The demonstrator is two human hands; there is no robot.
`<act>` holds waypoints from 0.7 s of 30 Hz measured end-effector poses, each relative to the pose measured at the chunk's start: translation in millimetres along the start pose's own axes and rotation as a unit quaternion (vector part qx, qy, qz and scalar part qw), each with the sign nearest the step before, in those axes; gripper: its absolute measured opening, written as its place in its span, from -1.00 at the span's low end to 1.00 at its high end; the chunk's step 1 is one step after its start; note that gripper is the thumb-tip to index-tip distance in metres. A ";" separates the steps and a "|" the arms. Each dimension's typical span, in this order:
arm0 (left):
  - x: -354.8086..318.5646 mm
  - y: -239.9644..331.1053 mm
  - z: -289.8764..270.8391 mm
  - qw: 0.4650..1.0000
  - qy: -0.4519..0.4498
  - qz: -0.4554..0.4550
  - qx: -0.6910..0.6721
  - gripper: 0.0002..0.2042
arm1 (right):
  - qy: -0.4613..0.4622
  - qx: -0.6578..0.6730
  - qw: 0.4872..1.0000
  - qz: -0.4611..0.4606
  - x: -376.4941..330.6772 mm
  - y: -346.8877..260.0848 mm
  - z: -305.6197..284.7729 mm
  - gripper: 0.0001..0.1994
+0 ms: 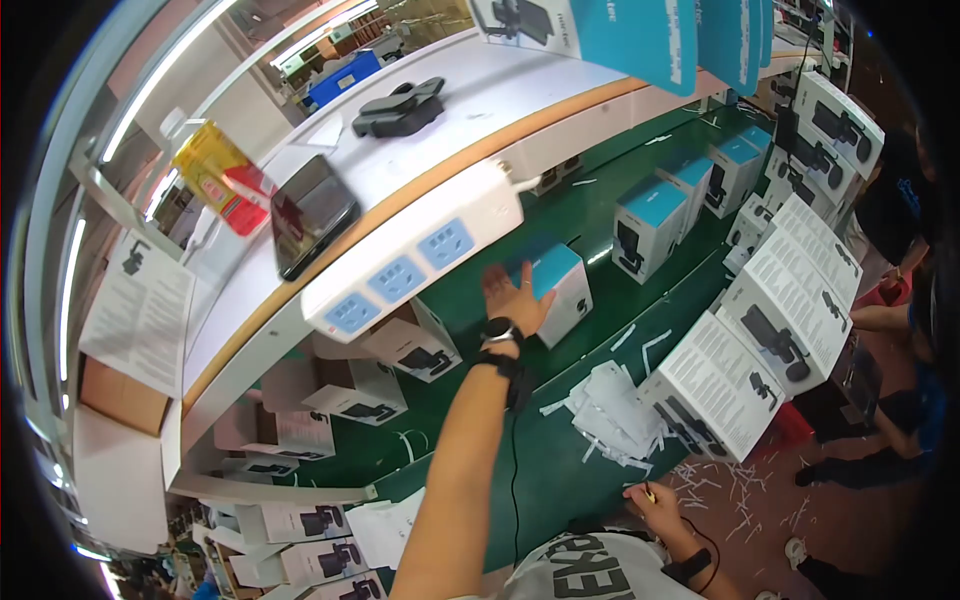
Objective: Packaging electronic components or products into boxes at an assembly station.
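Note:
My left hand (517, 301) reaches over the green bench with its fingers spread. It lies against the left side of a white carton with a blue top (562, 290), not wrapped round it. A dark watch and a black band sit on that wrist. Low on the right, my right hand (657, 510) is closed round a small yellow-and-black thing, mostly hidden by the fingers. A thin black cord runs beside this hand and its black wristband. Between the hands lies a pile of white paper slips (610, 410).
Above the bench, a white shelf (470, 105) carries a phone (312, 215), a bottle (220, 170) and a black device mount (400, 108). A power strip (415, 250) hangs along its edge. Open cartons (365, 395) stand below; stacked cartons (785, 325) rise at right, near other people.

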State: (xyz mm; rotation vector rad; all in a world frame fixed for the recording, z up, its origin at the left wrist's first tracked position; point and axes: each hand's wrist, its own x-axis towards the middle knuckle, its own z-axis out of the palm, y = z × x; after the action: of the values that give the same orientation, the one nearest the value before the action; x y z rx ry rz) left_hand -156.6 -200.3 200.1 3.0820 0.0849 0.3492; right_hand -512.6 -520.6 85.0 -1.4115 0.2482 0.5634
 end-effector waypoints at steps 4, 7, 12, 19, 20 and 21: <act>58.5 -14.8 55.5 0.994 0.002 0.053 -0.096 -0.31 | 0.017 0.082 0.996 0.005 9.6 -13.7 -11.8 -0.79; 81.7 -8.8 27.8 0.956 -0.125 0.099 -0.245 -0.38 | 0.051 0.073 0.994 0.060 -2.0 -11.8 -36.4 -0.77; 11.2 -229.6 -27.0 0.988 0.142 0.062 -0.021 -0.46 | -0.063 0.049 0.996 0.049 15.4 1.4 -27.8 -0.76; -141.4 -267.2 -65.2 0.984 -0.149 -0.044 0.090 -0.69 | -0.198 -0.305 0.915 -0.173 71.0 -90.6 63.8 -0.73; -150.3 -225.4 -76.4 0.979 -0.183 -0.005 0.095 -0.67 | -0.162 -0.265 0.928 -0.206 76.4 -103.0 72.7 -0.73; -179.2 -204.0 -93.2 0.992 -0.117 0.040 0.033 -0.66 | -0.137 -0.222 0.934 -0.244 84.0 -112.0 85.3 -0.72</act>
State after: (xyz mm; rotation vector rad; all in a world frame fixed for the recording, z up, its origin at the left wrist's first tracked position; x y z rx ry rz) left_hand -362.2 -4.2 242.0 3.1705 -0.0347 -0.0148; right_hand -398.6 -425.2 154.1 -1.7296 -0.4765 0.4044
